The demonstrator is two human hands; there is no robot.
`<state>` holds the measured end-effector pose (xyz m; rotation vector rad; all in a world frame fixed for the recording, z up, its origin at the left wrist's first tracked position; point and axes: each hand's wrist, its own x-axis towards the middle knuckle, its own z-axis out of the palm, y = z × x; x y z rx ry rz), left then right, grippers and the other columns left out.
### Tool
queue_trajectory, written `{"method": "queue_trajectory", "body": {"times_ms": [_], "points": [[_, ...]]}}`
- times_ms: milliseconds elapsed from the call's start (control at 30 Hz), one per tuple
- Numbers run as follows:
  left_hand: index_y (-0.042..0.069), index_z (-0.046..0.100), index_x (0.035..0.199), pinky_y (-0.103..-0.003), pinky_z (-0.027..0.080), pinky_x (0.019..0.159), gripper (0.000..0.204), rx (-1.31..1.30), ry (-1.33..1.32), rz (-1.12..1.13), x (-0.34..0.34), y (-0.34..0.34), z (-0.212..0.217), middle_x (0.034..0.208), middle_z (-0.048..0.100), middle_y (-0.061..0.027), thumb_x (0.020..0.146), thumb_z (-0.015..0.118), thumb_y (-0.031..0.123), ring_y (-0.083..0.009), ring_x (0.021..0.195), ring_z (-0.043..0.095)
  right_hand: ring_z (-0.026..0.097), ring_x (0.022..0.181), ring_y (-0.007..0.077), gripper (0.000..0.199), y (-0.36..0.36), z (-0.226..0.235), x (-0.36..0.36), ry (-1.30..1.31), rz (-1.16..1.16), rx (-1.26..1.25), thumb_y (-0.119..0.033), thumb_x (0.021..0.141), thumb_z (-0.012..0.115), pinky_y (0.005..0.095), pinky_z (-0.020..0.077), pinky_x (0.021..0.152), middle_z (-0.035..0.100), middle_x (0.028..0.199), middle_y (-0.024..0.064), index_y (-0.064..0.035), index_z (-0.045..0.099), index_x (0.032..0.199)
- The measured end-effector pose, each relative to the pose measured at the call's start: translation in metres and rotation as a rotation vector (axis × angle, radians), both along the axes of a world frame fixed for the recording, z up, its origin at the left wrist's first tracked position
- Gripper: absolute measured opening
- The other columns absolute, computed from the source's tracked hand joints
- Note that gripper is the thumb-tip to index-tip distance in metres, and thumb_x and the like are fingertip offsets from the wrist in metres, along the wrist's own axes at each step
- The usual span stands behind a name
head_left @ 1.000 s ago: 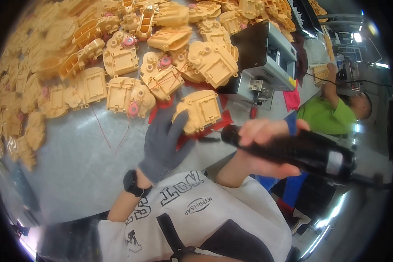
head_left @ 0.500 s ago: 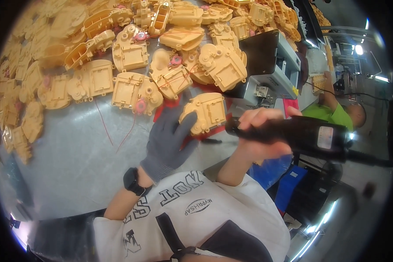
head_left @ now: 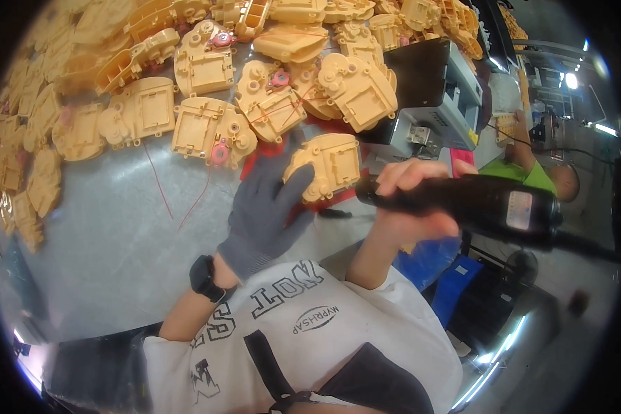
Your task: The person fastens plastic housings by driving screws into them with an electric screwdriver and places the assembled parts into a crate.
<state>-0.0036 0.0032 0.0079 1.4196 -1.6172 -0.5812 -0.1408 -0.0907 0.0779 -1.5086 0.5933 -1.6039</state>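
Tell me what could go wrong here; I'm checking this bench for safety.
The left hand, gloved, steadies the yellow plastic housing right beside the tip of the black power screwdriver, so a slip might strike its fingers. The right hand gripping the tool is bare. Thin red wires trail loose across the table and could snag. The neighbouring housings lie close enough to be knocked.

Left hand (head_left: pixel 268 210) wears a grey glove; plastic housing (head_left: pixel 328 165) is yellow-tan. Power screwdriver (head_left: pixel 472 203) is black. Shirt (head_left: pixel 310 338) is white with black lettering.
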Motion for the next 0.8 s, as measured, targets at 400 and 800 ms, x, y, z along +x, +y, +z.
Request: {"method": "queue_trajectory", "body": {"times_ms": [400, 800], "points": [[0.004, 0.042, 0.124, -0.043, 0.042, 0.085, 0.070, -0.039, -0.003, 0.015, -0.005, 0.002, 0.001, 0.119, 0.047, -0.0210, 0.060, 0.071, 0.009, -0.0381, 0.103, 0.050, 0.050, 0.047, 0.0175, 0.070, -0.045, 0.048, -0.078, -0.121, -0.464, -0.157, -0.065, 0.080, 0.044, 0.0285, 0.0437, 0.047, 0.052, 0.066, 0.0077, -0.0080, 0.035, 0.119], [0.006, 0.042, 0.125, -0.042, 0.043, 0.083, 0.071, -0.048, 0.025, 0.011, 0.001, 0.001, -0.001, 0.119, 0.047, -0.0202, 0.060, 0.071, 0.009, -0.0374, 0.102, 0.050, 0.048, 0.047, 0.0181, 0.076, 0.018, 0.022, -0.028, -0.071, -0.113, -0.098, -0.064, 0.081, 0.042, 0.0337, 0.0421, 0.045, 0.049, 0.068, 0.0077, -0.0055, 0.032, 0.128]]}}
